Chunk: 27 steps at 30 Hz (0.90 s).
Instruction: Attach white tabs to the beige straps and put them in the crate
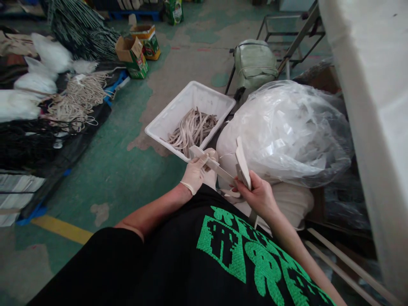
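Note:
My left hand, in a pale thin glove, is closed on one end of a flat whitish strip. The strip runs down to the right toward my bare right hand. That hand is closed round a bundle of pale flat strips, which stick up above the fingers and trail below. Whether the two are one length I cannot tell. Just beyond my left hand stands a white plastic bin with a tangle of beige strips in it.
A large clear plastic bag of white material bulges at the right, beside a white-covered surface. Behind the bin a wrapped green bundle rests by a metal frame. Open cartons and piled cords lie at the left.

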Each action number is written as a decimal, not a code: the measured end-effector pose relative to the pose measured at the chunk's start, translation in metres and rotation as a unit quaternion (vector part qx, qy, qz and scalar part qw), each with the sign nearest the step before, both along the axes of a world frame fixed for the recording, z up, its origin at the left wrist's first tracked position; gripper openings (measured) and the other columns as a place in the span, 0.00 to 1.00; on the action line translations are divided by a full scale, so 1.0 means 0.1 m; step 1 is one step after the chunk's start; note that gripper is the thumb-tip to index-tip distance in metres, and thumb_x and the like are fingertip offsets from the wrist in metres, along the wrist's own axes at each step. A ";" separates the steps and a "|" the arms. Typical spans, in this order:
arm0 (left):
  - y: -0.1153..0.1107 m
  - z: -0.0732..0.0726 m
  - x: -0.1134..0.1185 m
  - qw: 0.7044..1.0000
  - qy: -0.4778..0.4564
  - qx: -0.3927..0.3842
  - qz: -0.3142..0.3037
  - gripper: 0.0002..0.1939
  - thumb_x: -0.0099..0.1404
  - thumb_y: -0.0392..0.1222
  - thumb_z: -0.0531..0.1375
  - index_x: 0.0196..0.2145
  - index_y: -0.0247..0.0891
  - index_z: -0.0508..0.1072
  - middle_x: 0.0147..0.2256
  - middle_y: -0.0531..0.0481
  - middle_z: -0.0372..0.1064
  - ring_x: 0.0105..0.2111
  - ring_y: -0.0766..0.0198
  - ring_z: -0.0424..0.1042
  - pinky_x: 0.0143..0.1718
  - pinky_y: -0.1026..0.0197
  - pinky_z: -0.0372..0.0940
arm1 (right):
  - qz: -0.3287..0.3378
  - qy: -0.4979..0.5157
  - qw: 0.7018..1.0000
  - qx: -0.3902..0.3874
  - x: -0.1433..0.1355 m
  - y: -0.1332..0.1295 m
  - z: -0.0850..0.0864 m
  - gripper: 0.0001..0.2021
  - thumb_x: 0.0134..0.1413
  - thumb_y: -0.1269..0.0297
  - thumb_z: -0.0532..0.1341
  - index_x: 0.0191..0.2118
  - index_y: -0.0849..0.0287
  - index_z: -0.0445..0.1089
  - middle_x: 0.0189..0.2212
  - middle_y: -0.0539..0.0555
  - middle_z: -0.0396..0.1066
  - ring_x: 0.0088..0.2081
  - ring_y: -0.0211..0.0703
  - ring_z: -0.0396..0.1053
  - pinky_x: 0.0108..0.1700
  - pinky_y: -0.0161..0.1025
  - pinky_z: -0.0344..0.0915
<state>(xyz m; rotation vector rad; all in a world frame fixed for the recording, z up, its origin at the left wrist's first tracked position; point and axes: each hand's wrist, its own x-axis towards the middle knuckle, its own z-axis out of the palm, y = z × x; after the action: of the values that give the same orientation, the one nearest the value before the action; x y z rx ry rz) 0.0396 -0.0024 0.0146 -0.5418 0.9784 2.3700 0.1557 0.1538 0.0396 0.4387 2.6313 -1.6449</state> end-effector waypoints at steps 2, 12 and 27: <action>-0.01 0.00 -0.02 1.000 0.001 -0.003 0.006 0.11 0.52 0.37 0.74 0.33 0.33 0.79 0.32 0.47 0.79 0.33 0.64 0.76 0.43 0.60 0.69 | -0.006 -0.012 1.000 0.015 0.05 0.03 0.02 0.10 0.58 0.55 0.60 0.34 0.55 0.65 0.24 0.51 0.76 0.26 0.45 0.76 0.27 0.36 0.68; 0.01 -0.02 0.08 0.998 0.030 -0.001 -0.060 0.14 0.49 0.39 0.76 0.33 0.33 0.80 0.32 0.49 0.79 0.31 0.64 0.76 0.40 0.60 0.71 | -0.005 0.013 1.000 0.020 -0.09 -0.05 0.07 0.08 0.59 0.57 0.60 0.34 0.55 0.66 0.24 0.49 0.74 0.25 0.43 0.74 0.27 0.36 0.67; -0.08 -0.02 -0.09 0.993 -0.070 0.006 -0.099 0.06 0.64 0.39 0.66 0.39 0.36 0.78 0.36 0.48 0.78 0.33 0.65 0.76 0.38 0.64 0.72 | -0.073 0.159 0.982 -0.068 -0.04 0.12 0.02 0.08 0.49 0.61 0.66 0.36 0.56 0.72 0.27 0.50 0.71 0.27 0.40 0.68 0.31 0.39 0.68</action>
<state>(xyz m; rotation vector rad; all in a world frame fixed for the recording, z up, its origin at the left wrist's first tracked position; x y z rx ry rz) 0.0308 -0.0107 0.0128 -0.5706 0.9114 2.1315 0.1513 0.1660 0.0412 0.4052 2.7300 -2.0864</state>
